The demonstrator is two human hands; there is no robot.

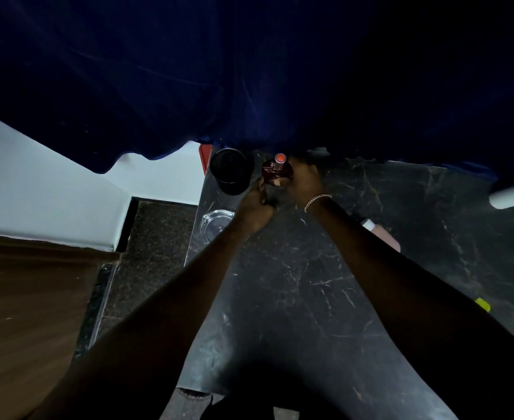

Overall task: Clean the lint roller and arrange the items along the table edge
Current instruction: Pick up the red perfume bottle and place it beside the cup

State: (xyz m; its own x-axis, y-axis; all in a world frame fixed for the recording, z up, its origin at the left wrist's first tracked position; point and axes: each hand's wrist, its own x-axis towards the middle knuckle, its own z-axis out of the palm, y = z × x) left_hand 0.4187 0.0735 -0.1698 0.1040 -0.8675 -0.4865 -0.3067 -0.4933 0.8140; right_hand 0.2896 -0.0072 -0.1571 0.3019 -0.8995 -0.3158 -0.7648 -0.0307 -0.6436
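Observation:
A dark red bottle [275, 171] with an orange-red cap stands at the far edge of the black marble table [310, 298]. My right hand [302, 180] wraps its right side, a chain bracelet on the wrist. My left hand [257, 207] touches the bottle's lower left with its fingers closed there. A black cup [231, 171] stands just left of the bottle. The white lint roller [513, 194] lies at the far right, partly cut off by the frame. A clear glass ashtray [216, 222] sits near the table's left edge.
A dark blue curtain [249, 71] hangs over the far edge and fills the upper view. A pinkish tube with a white cap [381, 234] lies right of my right forearm. A small yellow item [483, 304] peeks out beside that arm. A red object [203, 157] sits left of the cup.

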